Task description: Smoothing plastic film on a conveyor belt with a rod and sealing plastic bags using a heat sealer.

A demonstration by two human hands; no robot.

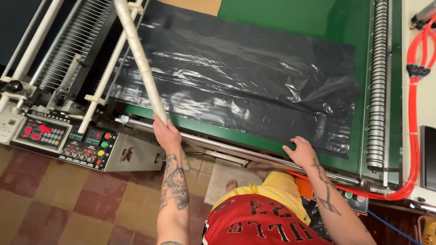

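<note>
Right now your left hand (166,134) is wrapped around the lower end of a long pale roller tube (140,56), fingers curled fully round it with no gap showing, so the grip is closed and carrying the tube. The tube runs up and away from that hand at a slant, crossing over the near left corner of the green machine bed (290,16) and passing in front of the white rails (32,45) of the frame to the left of the bed.

Your right hand (300,151) is spread flat, fingers apart and extended, resting at the near edge of the green bed. Its fingertips (288,148) touch the near edge of the stack of black plastic sheets (236,86), or lie just beside it; you hold nothing in that hand, it only presses down open-palmed.

The black sheets lie flat on the green bed, covering most of its middle, glossy and wrinkled, with the wrinkles heaviest toward the bed's right end. A steel bar (218,144) runs along the bed's near edge, between your two hands. Right of the bed stands a ribbed spring-like roller (378,86), and beyond it red hoses (412,113). Left of the bed, below the rails, sits the control panel (63,138) with red displays and coloured buttons.
</note>
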